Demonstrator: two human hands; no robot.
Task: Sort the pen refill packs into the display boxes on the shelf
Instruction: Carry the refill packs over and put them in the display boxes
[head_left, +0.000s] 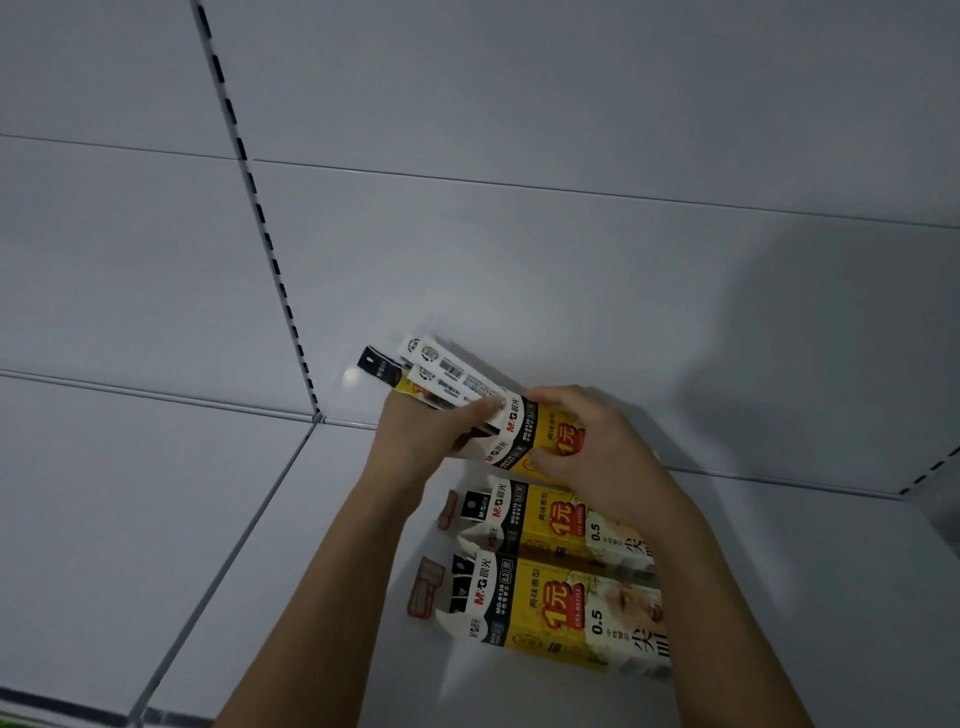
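Shelf (779, 597): white, seen from above; three yellow display boxes lie on it near the back wall.
Far box (545, 436): yellow and white, lifted or tilted between both hands, its open end facing left.
Packs (441, 371): several refill packs fan out of the far box's open end, up and left; white backs with barcodes, one black-topped.
Left hand (415, 431): fingers curled round the packs where they meet the box mouth, thumb on top.
Right hand (597, 447): fingers and thumb curled round the far box's yellow body.
Middle box (535, 517): flat on the shelf just below the hands, open end left; right end hidden under the right forearm.
Near box (545, 608): flat beside the middle box, nearest the viewer, a red-edged flap at its left end.
Upright (260, 208): slotted strip running down the back wall.
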